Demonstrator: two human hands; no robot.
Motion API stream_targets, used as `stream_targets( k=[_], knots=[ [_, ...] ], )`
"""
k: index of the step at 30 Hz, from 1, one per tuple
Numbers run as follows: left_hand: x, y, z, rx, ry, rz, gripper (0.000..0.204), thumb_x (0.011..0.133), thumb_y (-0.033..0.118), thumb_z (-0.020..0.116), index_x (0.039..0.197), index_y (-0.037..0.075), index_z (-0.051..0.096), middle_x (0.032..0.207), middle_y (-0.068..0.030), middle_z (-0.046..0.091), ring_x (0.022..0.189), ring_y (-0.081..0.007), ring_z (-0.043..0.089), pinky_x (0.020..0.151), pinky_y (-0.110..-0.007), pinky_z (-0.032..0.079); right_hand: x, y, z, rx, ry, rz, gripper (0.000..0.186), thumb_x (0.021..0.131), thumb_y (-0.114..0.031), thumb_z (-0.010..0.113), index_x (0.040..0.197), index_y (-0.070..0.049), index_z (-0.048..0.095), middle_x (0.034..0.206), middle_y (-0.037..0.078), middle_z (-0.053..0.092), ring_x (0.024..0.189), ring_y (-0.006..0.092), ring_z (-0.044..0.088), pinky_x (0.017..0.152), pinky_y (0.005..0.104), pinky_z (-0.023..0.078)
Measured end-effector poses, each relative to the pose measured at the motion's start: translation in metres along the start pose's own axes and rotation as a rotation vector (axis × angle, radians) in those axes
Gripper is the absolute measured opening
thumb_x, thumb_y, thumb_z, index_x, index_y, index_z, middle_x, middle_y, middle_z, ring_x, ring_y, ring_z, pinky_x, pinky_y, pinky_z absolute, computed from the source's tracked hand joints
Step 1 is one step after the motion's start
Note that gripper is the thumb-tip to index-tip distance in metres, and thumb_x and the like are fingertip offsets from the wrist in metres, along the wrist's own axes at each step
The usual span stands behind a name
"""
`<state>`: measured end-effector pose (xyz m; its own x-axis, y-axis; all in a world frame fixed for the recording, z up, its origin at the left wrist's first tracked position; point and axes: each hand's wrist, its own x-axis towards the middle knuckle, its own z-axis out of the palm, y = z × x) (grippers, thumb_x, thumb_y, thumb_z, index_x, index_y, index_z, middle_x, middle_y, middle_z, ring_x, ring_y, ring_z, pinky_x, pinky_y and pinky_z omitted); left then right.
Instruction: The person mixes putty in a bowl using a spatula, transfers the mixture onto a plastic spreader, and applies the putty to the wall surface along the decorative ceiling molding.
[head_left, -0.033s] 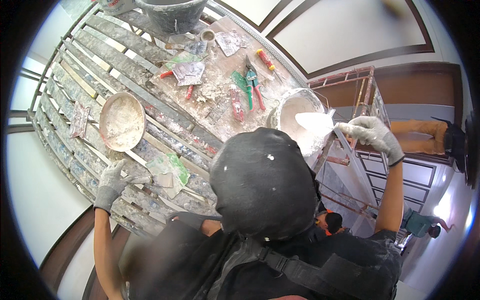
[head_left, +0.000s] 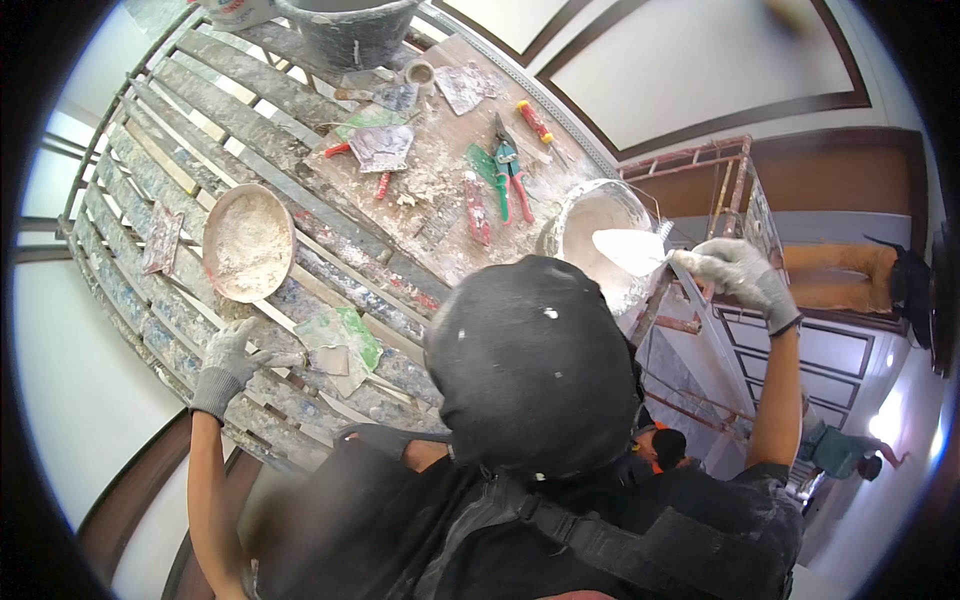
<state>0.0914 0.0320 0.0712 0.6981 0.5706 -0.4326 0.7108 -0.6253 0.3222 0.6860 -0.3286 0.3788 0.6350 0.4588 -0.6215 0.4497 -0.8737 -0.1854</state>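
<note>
My right hand (head_left: 738,272), in a grey work glove, grips the handle of a pointed trowel (head_left: 628,250) loaded with white paste. The trowel hangs over the rim of a whitish bucket (head_left: 570,215) smeared inside with plaster. My left hand (head_left: 232,368), also gloved, rests on the edge of a slatted platform (head_left: 215,75), its thumb and fingers spread. Beside its thumb lies a putty knife (head_left: 325,360) on a clear and green plastic piece (head_left: 365,345). A round pan (head_left: 248,243) of pale dry powder stands just beyond that hand.
A plaster-spattered board holds snips (head_left: 507,170), a screwdriver (head_left: 535,121), a red-handled scraper (head_left: 380,148) and a utility knife (head_left: 475,208). A dark bucket (head_left: 350,35) stands at the back. Scaffold frames (head_left: 740,185) rise at right, with other people near. A black cap (head_left: 530,365) hides the centre.
The whole view has shifted very slightly. Both hands and the trowel hold practically the same places.
</note>
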Motion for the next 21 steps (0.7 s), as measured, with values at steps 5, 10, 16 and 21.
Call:
stream_targets(
  k=[5,10,16,21],
  knots=[
    [0.004,0.029,-0.008,0.113,-0.161,0.063,0.055,0.087,0.047,0.075,0.126,0.009,0.066,0.117,-0.0169,0.068,0.115,-0.0364,0.062,0.100,-0.047,0.049,0.061,0.060,0.081,0.050,0.015,-0.052,0.050,0.100,-0.048,0.067,0.111,0.000,0.072,0.084,0.002,0.064,0.081,0.0125,0.056,0.076,0.0322,0.050],
    [-0.016,0.007,0.042,0.188,-0.059,0.078,0.042,0.093,0.045,0.068,0.115,0.009,0.070,0.109,-0.0170,0.069,0.106,-0.0355,0.065,0.094,-0.049,0.051,0.096,0.088,0.113,-0.432,0.155,-0.224,0.039,0.099,-0.035,0.065,0.125,-0.006,0.068,0.112,0.019,0.072,0.104,0.0372,0.070,0.092,0.0462,0.053],
    [-0.024,0.009,0.039,0.152,-0.117,0.048,0.046,0.094,0.045,0.068,0.112,0.004,0.073,0.104,-0.0226,0.071,0.100,-0.0402,0.069,0.089,-0.051,0.054,0.102,-0.013,0.131,-0.235,0.387,-0.662,0.035,0.098,-0.026,0.067,0.128,-0.008,0.068,0.114,0.014,0.073,0.100,0.0301,0.071,0.090,0.0434,0.055],
    [-0.036,0.029,-0.003,-0.061,-0.178,-0.103,0.051,0.099,0.048,0.066,0.118,0.001,0.067,0.104,-0.0240,0.072,0.100,-0.0391,0.071,0.086,-0.048,0.055,0.108,-0.054,0.180,0.322,0.011,-0.724,0.034,0.097,-0.020,0.071,0.129,-0.007,0.069,0.107,0.013,0.073,0.094,0.0239,0.071,0.087,0.0365,0.056]
  ],
)
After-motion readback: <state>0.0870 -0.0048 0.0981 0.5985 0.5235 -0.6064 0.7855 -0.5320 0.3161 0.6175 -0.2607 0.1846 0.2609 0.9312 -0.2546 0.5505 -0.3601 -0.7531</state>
